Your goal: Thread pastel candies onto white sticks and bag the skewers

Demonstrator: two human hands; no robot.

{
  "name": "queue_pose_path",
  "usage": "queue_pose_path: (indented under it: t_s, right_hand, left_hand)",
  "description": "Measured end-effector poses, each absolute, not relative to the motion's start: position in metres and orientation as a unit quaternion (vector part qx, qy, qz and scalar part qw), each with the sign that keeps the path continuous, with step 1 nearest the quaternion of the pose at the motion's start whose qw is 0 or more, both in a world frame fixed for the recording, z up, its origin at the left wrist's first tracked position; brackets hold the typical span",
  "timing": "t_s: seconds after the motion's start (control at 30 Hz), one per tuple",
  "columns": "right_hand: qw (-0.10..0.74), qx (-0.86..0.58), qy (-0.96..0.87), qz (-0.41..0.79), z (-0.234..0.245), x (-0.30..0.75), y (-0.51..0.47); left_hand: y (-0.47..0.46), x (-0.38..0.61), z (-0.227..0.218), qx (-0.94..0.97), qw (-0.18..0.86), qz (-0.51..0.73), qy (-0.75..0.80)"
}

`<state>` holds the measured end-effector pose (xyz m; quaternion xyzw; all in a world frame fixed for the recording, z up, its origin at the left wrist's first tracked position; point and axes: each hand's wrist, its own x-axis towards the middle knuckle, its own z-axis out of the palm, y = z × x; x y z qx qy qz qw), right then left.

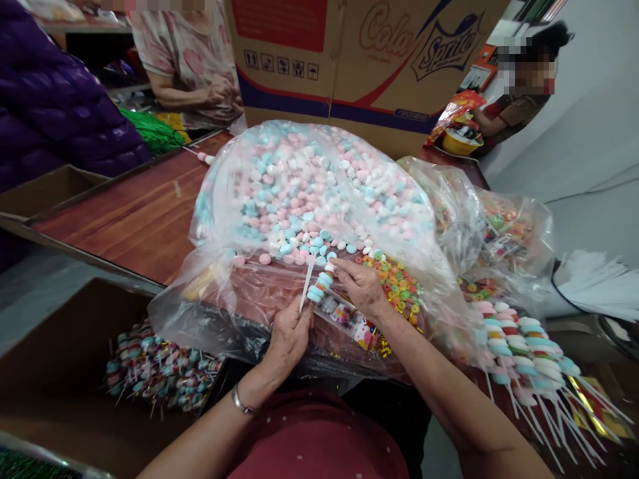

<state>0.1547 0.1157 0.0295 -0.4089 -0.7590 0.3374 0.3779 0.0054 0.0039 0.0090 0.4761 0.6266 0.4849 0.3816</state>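
Note:
My left hand (288,336) is closed around the lower end of a candy skewer (320,286), on which blue, white and orange-brown pieces are stacked. A bare white stick (306,286) also rises from between its thumb and fingers. At the skewer's upper end, my right hand (363,286) pinches a pinkish-white candy piece. Just beyond both hands, a large clear plastic bag (219,199) lies full of pink, blue and white candies (294,189), some spilling toward me. Small coloured ring candies (399,283) lie beside my right wrist, and a printed packet (349,322) lies below the skewer.
Finished-looking candy skewers (529,346) are piled at the right; more wrapped ones (154,366) fill a cardboard box (44,372) at lower left. A big carton (359,73) stands behind the bag on the wooden table (130,226). Two people (187,66) are farther back.

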Motion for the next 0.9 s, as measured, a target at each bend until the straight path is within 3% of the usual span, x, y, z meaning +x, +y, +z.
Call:
queue_pose_path:
  t_s: [0.23,0.37,0.63,0.77,0.9]
  right_hand:
    - [0.32,-0.423,-0.772,0.352,0.036,0.137,0.09]
    - [0.332,-0.428,-0.76,0.359,0.042,0.126,0.077]
    - [0.47,-0.465,-0.672,0.333,0.081,0.161,0.059]
    - [0.481,-0.503,-0.701,0.157,0.128,0.243,0.045]
    - [0.357,-0.606,-0.708,-0.062,0.135,0.327,0.027]
  left_hand:
    - [-0.006,-0.005,-0.003,0.418,0.408,0.477,0.656]
    - [-0.004,-0.01,-0.005,0.392,0.45,0.466,0.654]
    - [-0.005,-0.015,0.016,0.477,0.405,0.455,0.634]
    - [-0.005,-0.016,0.021,0.443,0.424,0.492,0.618]
    - [-0.004,-0.006,0.027,0.396,0.496,0.494,0.594]
